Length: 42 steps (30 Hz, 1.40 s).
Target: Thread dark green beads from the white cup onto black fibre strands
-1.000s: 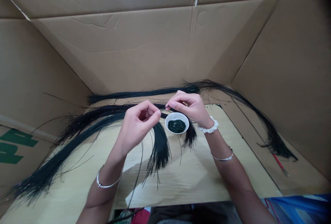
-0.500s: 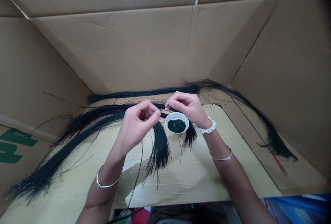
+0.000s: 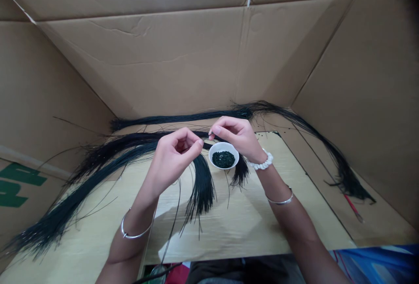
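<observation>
Left hand [image 3: 176, 155] apparently pinches a strand [image 3: 187, 149], right hand [image 3: 240, 136] a dark bit [image 3: 211, 133]; bowl [image 3: 224, 146] near both.

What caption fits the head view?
Left hand and right hand pinch near dark strands and a bowl of dark bits.

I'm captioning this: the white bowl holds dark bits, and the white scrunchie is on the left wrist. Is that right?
The wrist is wrong: the head view shows the white scrunchie on the wrist of the right hand. The white bowl does hold dark bits.
</observation>
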Each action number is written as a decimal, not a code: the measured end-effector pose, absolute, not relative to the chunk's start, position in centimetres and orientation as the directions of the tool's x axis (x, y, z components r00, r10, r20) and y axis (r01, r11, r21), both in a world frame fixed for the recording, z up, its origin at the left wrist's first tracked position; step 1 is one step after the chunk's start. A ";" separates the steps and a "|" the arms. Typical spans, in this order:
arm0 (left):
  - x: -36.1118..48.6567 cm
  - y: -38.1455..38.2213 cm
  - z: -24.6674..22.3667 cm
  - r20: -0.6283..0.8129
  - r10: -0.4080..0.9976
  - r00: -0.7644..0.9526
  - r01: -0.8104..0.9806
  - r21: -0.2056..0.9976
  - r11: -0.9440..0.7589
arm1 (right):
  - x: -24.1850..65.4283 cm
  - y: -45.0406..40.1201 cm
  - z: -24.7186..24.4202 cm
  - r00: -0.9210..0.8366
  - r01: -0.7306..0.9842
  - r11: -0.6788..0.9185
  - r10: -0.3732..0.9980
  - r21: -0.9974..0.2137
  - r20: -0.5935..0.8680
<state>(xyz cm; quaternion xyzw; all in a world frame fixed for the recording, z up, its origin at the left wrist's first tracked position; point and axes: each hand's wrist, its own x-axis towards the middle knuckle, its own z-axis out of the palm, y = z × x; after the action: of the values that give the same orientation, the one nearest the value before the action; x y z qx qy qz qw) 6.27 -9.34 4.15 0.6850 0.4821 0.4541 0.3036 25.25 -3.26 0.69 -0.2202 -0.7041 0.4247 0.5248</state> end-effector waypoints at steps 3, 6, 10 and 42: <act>6.3 -9.3 4.1 0.320 0.939 0.125 0.381 0.858 -0.344 | 25.2 -3.2 0.7 -0.356 -0.152 0.541 0.751 -0.827 0.556; 6.3 -9.3 4.0 0.315 0.941 0.124 0.375 0.863 -0.339 | 25.2 -3.2 0.6 -0.358 -0.154 0.535 0.753 -0.830 0.552; 6.3 -9.4 4.0 0.318 0.941 0.116 0.374 0.864 -0.338 | 25.2 -3.2 0.5 -0.352 -0.136 0.530 0.764 -0.837 0.541; 6.3 -9.3 4.1 0.305 0.945 0.117 0.371 0.869 -0.327 | 25.4 -3.5 0.7 -0.327 -0.030 0.635 0.724 -0.772 0.608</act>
<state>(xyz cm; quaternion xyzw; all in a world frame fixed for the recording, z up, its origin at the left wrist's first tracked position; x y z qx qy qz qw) 6.27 -9.33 4.07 0.6767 0.4860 0.4532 0.3169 25.39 -3.47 0.73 -0.2367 -0.7329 0.3558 0.5294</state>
